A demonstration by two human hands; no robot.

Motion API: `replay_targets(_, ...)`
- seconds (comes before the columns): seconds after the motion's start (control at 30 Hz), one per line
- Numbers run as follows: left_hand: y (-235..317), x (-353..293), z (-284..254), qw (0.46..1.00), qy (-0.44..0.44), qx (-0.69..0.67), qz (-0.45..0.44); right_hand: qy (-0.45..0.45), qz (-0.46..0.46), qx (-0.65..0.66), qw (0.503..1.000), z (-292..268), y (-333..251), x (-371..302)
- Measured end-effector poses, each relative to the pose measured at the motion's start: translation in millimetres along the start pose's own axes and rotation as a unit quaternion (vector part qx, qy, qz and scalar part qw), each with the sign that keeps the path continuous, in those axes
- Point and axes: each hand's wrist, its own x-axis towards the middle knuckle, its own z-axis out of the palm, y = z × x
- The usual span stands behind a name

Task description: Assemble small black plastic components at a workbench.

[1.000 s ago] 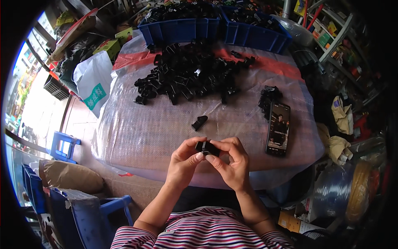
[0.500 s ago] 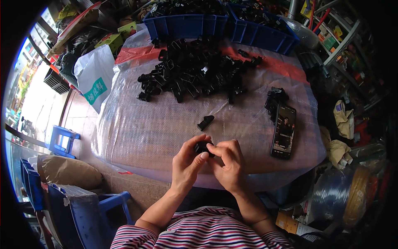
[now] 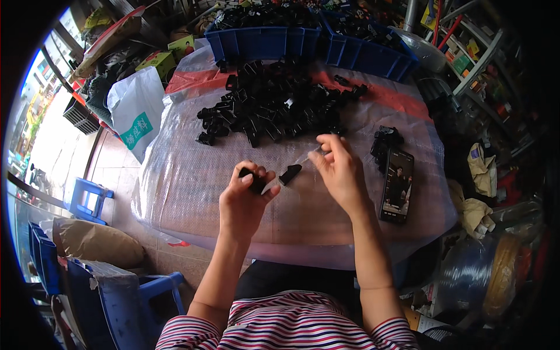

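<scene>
My left hand is closed around a small black plastic part, its fingers curled and thumb raised. Farther right, my right hand reaches to the near edge of a heap of black plastic parts. Its thumb and forefinger close on a dark piece there, mostly hidden by the fingers. One loose black part lies on the sheet between my hands. The woven plastic sheet covers the work surface.
Two blue bins full of black parts stand at the back. On the right are a phone with a lit screen and a small cluster of black parts. A white bag and a blue stool are at left.
My hands have parted. The left has moved left and farther away with its black part, while the right has left it and reached forward to the heap.
</scene>
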Motion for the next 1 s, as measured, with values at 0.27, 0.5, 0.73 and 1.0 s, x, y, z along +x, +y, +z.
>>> replay_targets(0.27, -3.9, 62.4, 3.9, 0.59, -0.186, 0.784, 0.062, -0.013, -0.065, -0.091, 0.994, 3.2, 40.6, 17.4)
replay_targets(0.5, -4.6, 19.5, 10.3, 0.607, -0.222, 0.761, 0.051, 0.029, -0.003, 0.178, 0.984, -12.1, -2.1, -61.3)
replay_targets(0.73, -43.7, -19.0, 16.4, 0.972, -0.006, 0.23, -0.037, 0.127, -0.097, 0.108, 0.981, -3.3, -23.3, -81.1)
replay_targets(1.0, -50.9, -27.0, 11.4, 0.968, 0.004, 0.25, 0.016, 0.116, -0.15, 0.076, 0.979, 2.6, -24.1, -79.3)
